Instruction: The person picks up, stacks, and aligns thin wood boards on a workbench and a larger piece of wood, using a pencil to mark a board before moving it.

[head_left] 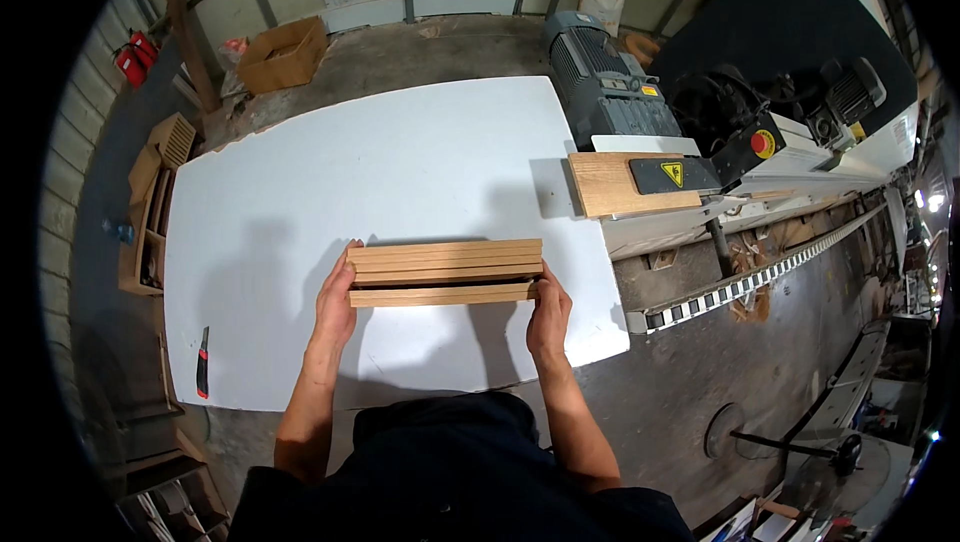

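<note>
Between my two hands is a stack of wooden boards (445,260), lying crosswise over the white table (350,152). Several thin boards make it up, with a dark gap between the upper ones and the lowest. My left hand (336,302) is closed on the stack's left end. At the right end, my right hand (548,310) grips it with bent fingers. Whether the stack rests on the table or is held just above it, I cannot tell. A utility knife (203,367) with a red and black handle lies at the table's left front corner.
Right of the table stands a machine with a grey motor (605,82), a red stop button (763,144) and a wooden board (605,185) at its end. Cardboard boxes (285,54) sit on the floor behind. A pedestal fan (845,457) stands at lower right.
</note>
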